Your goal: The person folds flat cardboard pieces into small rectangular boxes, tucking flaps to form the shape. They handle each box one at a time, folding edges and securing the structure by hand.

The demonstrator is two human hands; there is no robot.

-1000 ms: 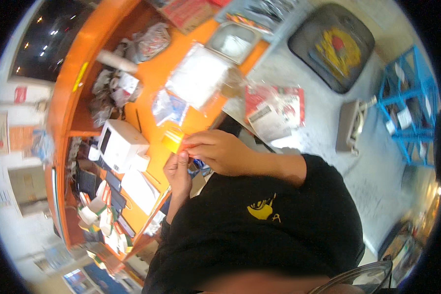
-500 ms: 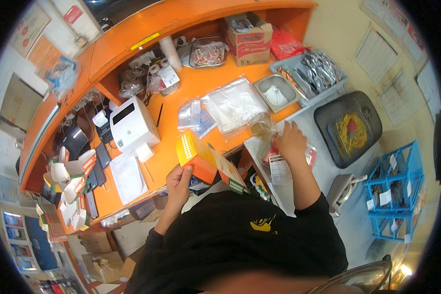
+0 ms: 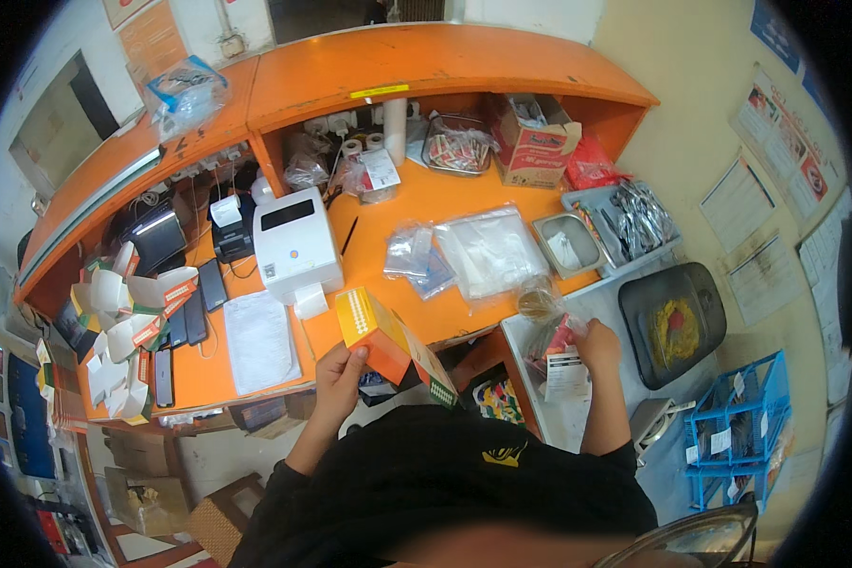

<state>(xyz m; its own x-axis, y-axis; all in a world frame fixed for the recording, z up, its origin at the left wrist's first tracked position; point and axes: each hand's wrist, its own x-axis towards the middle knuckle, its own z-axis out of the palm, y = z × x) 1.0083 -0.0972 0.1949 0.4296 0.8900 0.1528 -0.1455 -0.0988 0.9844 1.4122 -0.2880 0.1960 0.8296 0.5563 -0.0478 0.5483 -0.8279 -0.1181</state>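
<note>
Here's the carton point(image 3: 379, 343), bent-panelled, yellow and orange with a green end, pinched between thumb and fingers of the left hand point(image 3: 338, 376), forearm slanting up; well right of those fingers, the right hand point(image 3: 598, 347) curls at a clear bag point(image 3: 543, 339), grip unclear; beyond both, an orange counter point(image 3: 367, 248) and pale wall point(image 3: 648, 142).

Counter point(image 3: 367, 263) gap — hemmed by printer point(image 3: 296, 248), bags point(image 3: 408, 252), carton point(image 3: 385, 348).

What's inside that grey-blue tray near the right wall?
The tray mostly holds a heap of dark, shiny pieces, too small to identify. The heap hides most of the tray's bottom, so anything lying beneath it can't be seen.
</note>
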